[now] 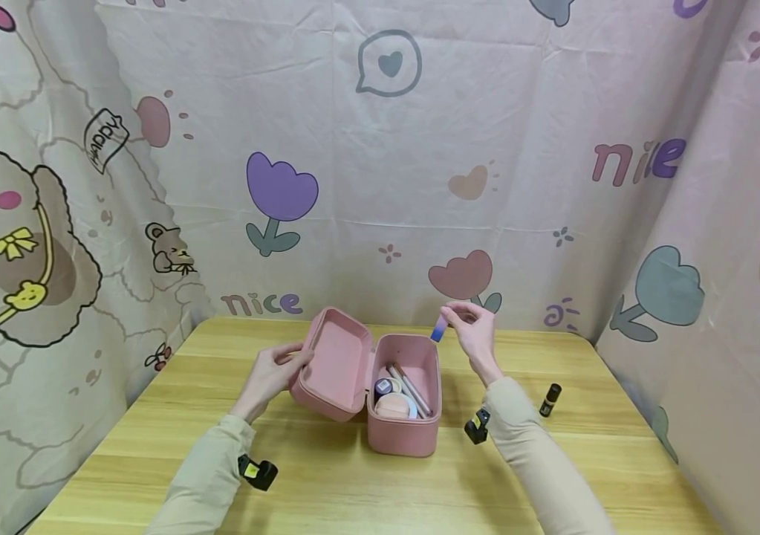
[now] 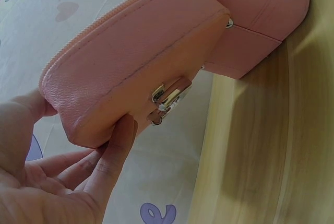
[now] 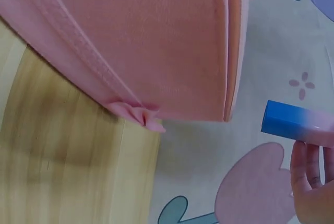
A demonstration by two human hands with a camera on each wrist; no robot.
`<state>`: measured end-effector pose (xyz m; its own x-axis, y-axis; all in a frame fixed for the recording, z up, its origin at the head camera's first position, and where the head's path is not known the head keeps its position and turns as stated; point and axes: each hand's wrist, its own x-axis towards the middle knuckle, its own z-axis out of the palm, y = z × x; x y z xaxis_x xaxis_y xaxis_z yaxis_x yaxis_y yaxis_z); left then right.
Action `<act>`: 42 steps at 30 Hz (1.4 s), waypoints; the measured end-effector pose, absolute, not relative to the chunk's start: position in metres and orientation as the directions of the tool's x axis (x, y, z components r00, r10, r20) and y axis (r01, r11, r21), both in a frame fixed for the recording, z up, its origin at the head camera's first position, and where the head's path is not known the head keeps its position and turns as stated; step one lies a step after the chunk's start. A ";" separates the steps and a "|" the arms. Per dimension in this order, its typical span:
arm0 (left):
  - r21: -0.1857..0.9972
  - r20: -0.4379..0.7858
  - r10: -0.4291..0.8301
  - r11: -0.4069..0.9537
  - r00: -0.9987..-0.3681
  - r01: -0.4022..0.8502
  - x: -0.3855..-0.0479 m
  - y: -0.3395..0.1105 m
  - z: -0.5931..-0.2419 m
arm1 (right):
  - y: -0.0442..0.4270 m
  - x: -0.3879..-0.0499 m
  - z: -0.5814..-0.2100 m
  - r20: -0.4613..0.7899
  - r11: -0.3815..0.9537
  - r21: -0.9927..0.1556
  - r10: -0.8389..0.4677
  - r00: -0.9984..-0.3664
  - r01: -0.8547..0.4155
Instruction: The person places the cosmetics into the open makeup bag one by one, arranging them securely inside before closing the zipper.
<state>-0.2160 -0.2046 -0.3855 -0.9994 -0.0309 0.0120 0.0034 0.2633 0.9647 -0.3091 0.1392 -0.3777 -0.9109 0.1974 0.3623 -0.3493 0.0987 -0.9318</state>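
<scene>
A pink makeup case stands on the table with its lid swung out to the left. My left hand grips the lid's outer left edge; in the left wrist view the thumb and fingers pinch its corner near a metal clasp. Above the case's far right corner, my right hand pinches a slim, square-sided tube, pink fading to blue, blue end pointing down-left. Inside the case lie a peach puff, a small round dark-lidded container and slim pens or brushes.
A small black tube with a gold-coloured band lies to the right on the wooden table. Printed fabric hangs behind the table and along both sides. A black wrist camera sits below the left sleeve, another below the right.
</scene>
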 end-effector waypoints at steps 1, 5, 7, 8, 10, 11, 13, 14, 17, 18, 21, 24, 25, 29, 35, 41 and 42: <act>0.965 0.011 -0.036 0.261 -0.999 0.002 -0.216 -0.204 -0.385 | 0.137 -0.310 -0.378 0.367 0.110 -0.930 0.183 -0.912 -0.352; 0.965 0.009 -0.041 0.261 -0.999 -0.002 -0.217 -0.205 -0.385 | 0.127 -0.317 -0.380 0.379 0.161 -0.919 0.106 -0.919 -0.360; 0.966 0.006 -0.046 0.258 -0.999 -0.006 -0.217 -0.205 -0.385 | 0.123 -0.319 -0.382 0.380 0.203 -0.910 0.060 -0.923 -0.361; 0.966 0.005 -0.046 0.258 -0.999 -0.007 -0.217 -0.205 -0.385 | 0.121 -0.320 -0.383 0.375 0.221 -0.907 0.035 -0.926 -0.359; 0.966 0.006 -0.042 0.259 -0.999 -0.005 -0.217 -0.205 -0.385 | 0.118 -0.321 -0.385 0.366 0.274 -0.894 -0.007 -0.931 -0.354; 0.966 0.007 -0.043 0.257 -0.999 -0.005 -0.217 -0.205 -0.385 | 0.116 -0.322 -0.386 0.365 0.304 -0.884 -0.027 -0.931 -0.355; 0.967 0.009 -0.044 0.254 -0.999 -0.003 -0.216 -0.204 -0.385 | 0.113 -0.323 -0.388 0.365 0.375 -0.856 -0.052 -0.929 -0.357; 0.967 0.012 -0.040 0.256 -0.999 0.001 -0.216 -0.204 -0.385 | 0.111 -0.324 -0.389 0.372 0.413 -0.835 -0.065 -0.926 -0.364; 0.968 0.010 -0.048 0.252 -0.999 -0.003 -0.216 -0.204 -0.384 | 0.107 -0.325 -0.392 0.395 0.527 -0.760 -0.090 -0.914 -0.380; 0.968 0.010 -0.050 0.251 -0.999 -0.003 -0.217 -0.204 -0.385 | 0.106 -0.326 -0.393 0.398 0.559 -0.736 -0.099 -0.912 -0.382; 0.968 0.009 -0.046 0.250 -0.999 -0.003 -0.217 -0.204 -0.385 | 0.104 -0.328 -0.397 0.399 0.632 -0.676 -0.120 -0.909 -0.380; 0.969 0.008 -0.039 0.248 -0.999 -0.001 -0.217 -0.205 -0.385 | 0.103 -0.329 -0.402 0.396 0.700 -0.606 -0.147 -0.906 -0.378; 0.969 0.008 -0.037 0.246 -0.999 -0.002 -0.217 -0.205 -0.385 | 0.102 -0.330 -0.404 0.396 0.722 -0.578 -0.159 -0.904 -0.380; 0.970 0.005 -0.046 0.243 -0.999 -0.006 -0.217 -0.205 -0.386 | 0.102 -0.328 -0.409 0.381 0.784 -0.481 -0.216 -0.899 -0.392; 0.971 0.008 -0.043 0.239 -0.999 -0.003 -0.216 -0.204 -0.385 | 0.100 -0.326 -0.413 0.325 0.823 -0.419 -0.258 -0.910 -0.383; 0.971 0.011 -0.040 0.237 -0.999 0.001 -0.215 -0.204 -0.385 | 0.099 -0.328 -0.417 0.285 0.842 -0.411 -0.246 -0.926 -0.350; 0.971 0.010 -0.040 0.238 -0.999 0.000 -0.216 -0.204 -0.386 | 0.100 -0.329 -0.417 0.285 0.842 -0.412 -0.244 -0.927 -0.349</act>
